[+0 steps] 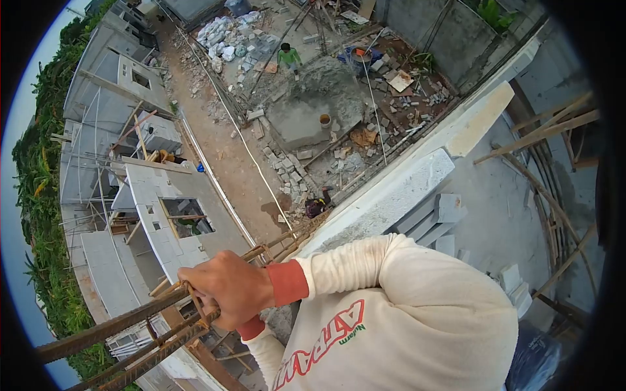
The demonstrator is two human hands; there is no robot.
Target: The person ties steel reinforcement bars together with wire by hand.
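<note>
Right hand: The bare right hand extends from a red knitted cuff, its fingers curled closed around rusty, ribbed steel reinforcing bars where a rusty bent-steel tie crosses them.
Left hand: The left hand lies close against the right and mostly behind it; I cannot tell how far it is closed or what it holds. A 2nd red cuff shows at its wrist.
Steel: The bars run from the lower left up to the hands, in front of the wearer's cream long-sleeved shirt, which bears red lettering.
Wall: A long white block wall slants to the upper right beyond the sleeve.
Ground below: 1 person in a green top is beside a grey patch of wet-looking concrete, on which a small orange-rimmed bucket stands. A 2nd person in dark clothing is near the wall's foot.
Left side: A grey wall panel has a rectangular opening; green trees line the edge.
</note>
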